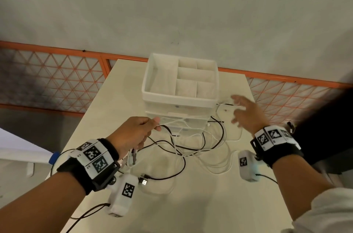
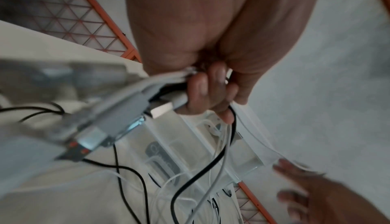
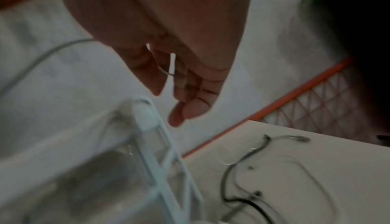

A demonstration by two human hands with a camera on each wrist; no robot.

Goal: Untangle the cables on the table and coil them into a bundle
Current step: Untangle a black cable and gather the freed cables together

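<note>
From the head view, the cables [image 1: 183, 143] are seen tangled on the table [image 1: 200, 204] before the organizer [image 1: 179, 84]. Several cable ends are gripped in the left hand [image 2: 202, 84] — clear only in the left-wrist view. The right hand [image 1: 246, 114] is held with fingers spread, grasping nothing — blurred.

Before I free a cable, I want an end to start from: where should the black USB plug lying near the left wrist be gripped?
Pinch the black USB plug by its rigid housing, from above. It lies flat and loose on the table, clear of the tangle, cord trailing right.
</note>
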